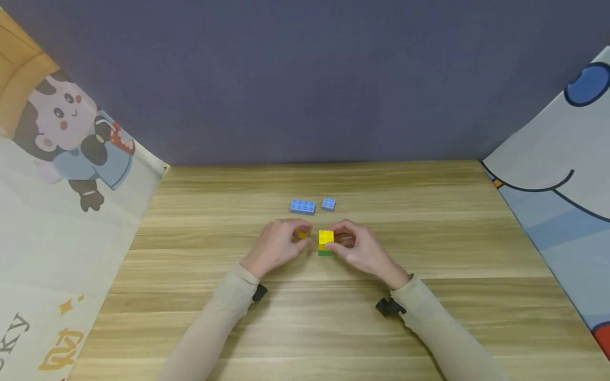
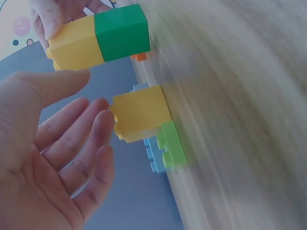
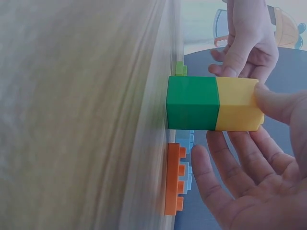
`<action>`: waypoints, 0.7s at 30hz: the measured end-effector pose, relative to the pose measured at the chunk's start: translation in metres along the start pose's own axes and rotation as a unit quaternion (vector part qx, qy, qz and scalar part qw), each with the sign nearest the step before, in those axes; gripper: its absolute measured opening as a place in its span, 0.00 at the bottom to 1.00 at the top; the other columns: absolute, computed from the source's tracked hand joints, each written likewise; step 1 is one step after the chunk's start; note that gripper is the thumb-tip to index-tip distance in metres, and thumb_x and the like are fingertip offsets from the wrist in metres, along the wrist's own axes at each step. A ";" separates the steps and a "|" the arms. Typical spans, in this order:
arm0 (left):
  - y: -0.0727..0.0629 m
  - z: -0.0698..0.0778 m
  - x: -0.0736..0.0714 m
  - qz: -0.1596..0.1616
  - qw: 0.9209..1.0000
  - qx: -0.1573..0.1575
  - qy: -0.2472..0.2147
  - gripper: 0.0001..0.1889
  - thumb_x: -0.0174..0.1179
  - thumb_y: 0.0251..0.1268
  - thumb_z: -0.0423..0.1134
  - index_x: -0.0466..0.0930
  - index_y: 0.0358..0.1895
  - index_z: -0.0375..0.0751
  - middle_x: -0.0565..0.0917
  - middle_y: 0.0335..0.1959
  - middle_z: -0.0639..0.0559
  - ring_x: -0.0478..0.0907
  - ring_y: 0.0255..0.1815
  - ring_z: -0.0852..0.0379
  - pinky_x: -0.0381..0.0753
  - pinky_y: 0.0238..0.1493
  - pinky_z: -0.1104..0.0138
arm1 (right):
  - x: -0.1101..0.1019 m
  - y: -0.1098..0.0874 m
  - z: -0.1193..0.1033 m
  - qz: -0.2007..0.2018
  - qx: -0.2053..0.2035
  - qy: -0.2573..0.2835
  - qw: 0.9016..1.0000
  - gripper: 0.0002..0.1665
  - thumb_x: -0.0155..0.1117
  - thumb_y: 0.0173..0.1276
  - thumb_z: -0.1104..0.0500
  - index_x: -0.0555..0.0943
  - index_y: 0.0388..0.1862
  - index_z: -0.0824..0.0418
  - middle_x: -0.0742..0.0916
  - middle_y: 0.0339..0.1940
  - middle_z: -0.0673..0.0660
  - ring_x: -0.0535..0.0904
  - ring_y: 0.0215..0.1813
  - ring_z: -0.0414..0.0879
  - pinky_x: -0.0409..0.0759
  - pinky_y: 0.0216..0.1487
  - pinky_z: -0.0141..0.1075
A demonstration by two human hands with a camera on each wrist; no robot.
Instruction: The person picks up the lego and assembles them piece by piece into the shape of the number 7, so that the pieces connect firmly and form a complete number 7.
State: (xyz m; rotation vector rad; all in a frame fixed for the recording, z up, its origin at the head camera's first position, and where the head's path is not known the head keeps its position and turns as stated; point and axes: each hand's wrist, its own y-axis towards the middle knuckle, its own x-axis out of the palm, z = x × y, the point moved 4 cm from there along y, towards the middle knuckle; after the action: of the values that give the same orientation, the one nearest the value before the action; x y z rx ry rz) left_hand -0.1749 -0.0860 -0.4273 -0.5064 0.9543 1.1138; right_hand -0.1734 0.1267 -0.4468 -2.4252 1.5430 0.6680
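Note:
A green block (image 3: pixel 193 103) with a yellow block (image 3: pixel 238 104) on top of it stands upright on the table. My right hand (image 1: pixel 359 247) holds this stack by its yellow block, thumb on one side and fingers beside the other. To its left, my left hand (image 1: pixel 278 243) is spread around a second yellow block (image 2: pixel 141 112), thumb well apart from it. The left fingertips come close to that block; whether they touch it I cannot tell. A light green brick (image 2: pixel 173 143) sits low beside the second yellow block, mostly hidden in the head view.
Behind the hands lie a long blue brick (image 1: pixel 302 207) and a smaller blue brick (image 1: pixel 328 203). An orange brick (image 3: pixel 172 179) is on the table by the right hand, hidden from the head view. A dark wall (image 1: pixel 314 84) closes the table's back edge.

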 end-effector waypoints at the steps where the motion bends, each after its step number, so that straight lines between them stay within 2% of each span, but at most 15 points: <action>1: 0.000 -0.001 -0.001 0.002 1.000 -0.002 -0.001 0.17 0.72 0.70 0.42 0.88 0.58 0.42 0.93 0.50 0.48 0.89 0.41 0.55 0.89 0.43 0.62 | 0.000 0.000 0.000 0.000 0.001 -0.001 1.000 0.20 0.75 0.72 0.58 0.83 0.59 0.63 0.90 0.56 0.61 0.89 0.56 0.54 0.90 0.53 0.39; 5: 0.001 -0.002 -0.004 0.020 1.000 -0.002 0.000 0.16 0.73 0.69 0.41 0.89 0.57 0.42 0.93 0.50 0.47 0.90 0.42 0.53 0.89 0.43 0.60 | 0.000 0.000 0.001 0.002 0.005 -0.004 1.000 0.21 0.75 0.72 0.58 0.83 0.59 0.63 0.90 0.56 0.60 0.88 0.56 0.54 0.90 0.54 0.39; 9: 0.002 -0.005 -0.007 0.031 0.999 -0.007 0.009 0.17 0.74 0.68 0.41 0.89 0.57 0.44 0.92 0.55 0.48 0.89 0.42 0.54 0.89 0.42 0.61 | 0.000 -0.001 0.002 0.004 0.004 -0.005 1.000 0.20 0.75 0.72 0.58 0.83 0.59 0.62 0.90 0.56 0.60 0.88 0.56 0.53 0.90 0.53 0.40; 14: 0.003 -0.009 -0.007 0.028 0.999 -0.024 0.020 0.17 0.74 0.68 0.42 0.89 0.59 0.47 0.90 0.60 0.50 0.89 0.43 0.55 0.88 0.42 0.62 | 0.001 0.000 0.002 0.007 -0.002 -0.003 1.000 0.20 0.76 0.72 0.58 0.83 0.59 0.62 0.90 0.55 0.60 0.89 0.55 0.53 0.90 0.52 0.39; 21: 0.005 -0.017 -0.005 0.025 0.999 -0.032 0.015 0.20 0.75 0.66 0.43 0.88 0.60 0.46 0.89 0.60 0.49 0.88 0.41 0.54 0.86 0.39 0.63 | 0.001 0.000 0.004 0.008 0.002 -0.005 1.000 0.21 0.76 0.72 0.57 0.83 0.59 0.62 0.90 0.55 0.59 0.88 0.56 0.53 0.90 0.53 0.40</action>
State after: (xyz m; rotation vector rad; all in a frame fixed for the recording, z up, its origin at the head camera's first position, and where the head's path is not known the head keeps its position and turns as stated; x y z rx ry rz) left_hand -0.1870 -0.0993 -0.4309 -0.5552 0.9631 1.1873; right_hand -0.1740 0.1277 -0.4508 -2.4053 1.5594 0.6788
